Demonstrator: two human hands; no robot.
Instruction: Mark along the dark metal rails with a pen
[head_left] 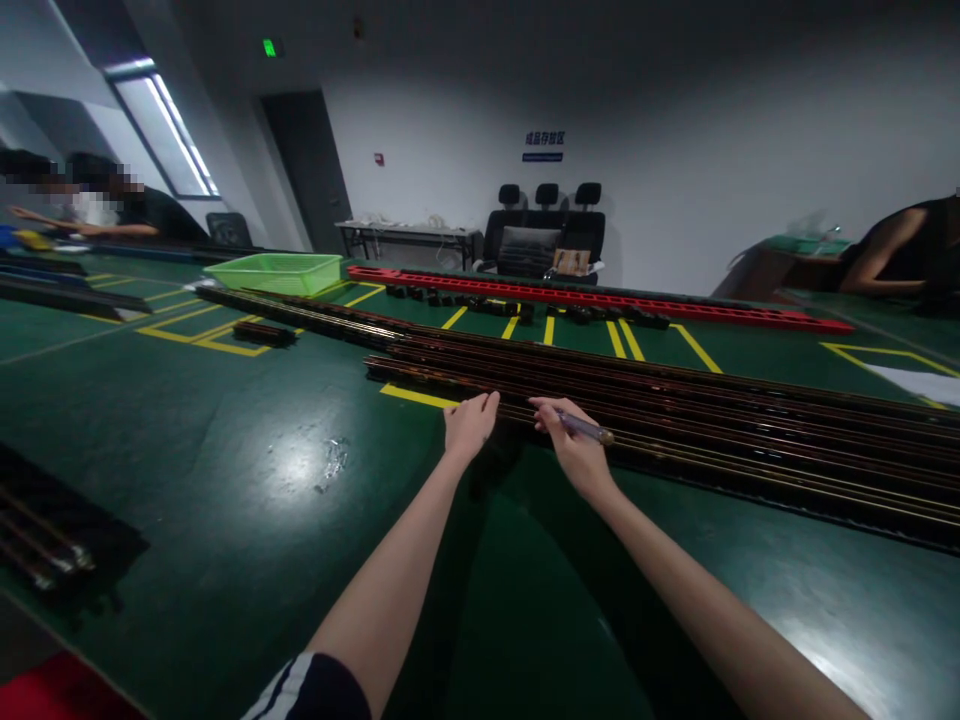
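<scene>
My left hand [469, 425] rests with its fingers stretched out on the near edge of a set of long dark strips [675, 410] laid side by side on the green table [225, 470]. My right hand [574, 445] is closed round a thin pen-like tool [586, 428], its tip held at the same strips just right of the left hand. The strips run from the table's middle far off to the right.
A green plastic basket [276, 272] stands at the back left, a long red rail [600, 297] with small dark parts beside it at the back. More dark strips [45, 540] lie at the near left. Other people sit at far left [97, 205] and far right [900, 250]. Office chairs [544, 235] stand by the wall.
</scene>
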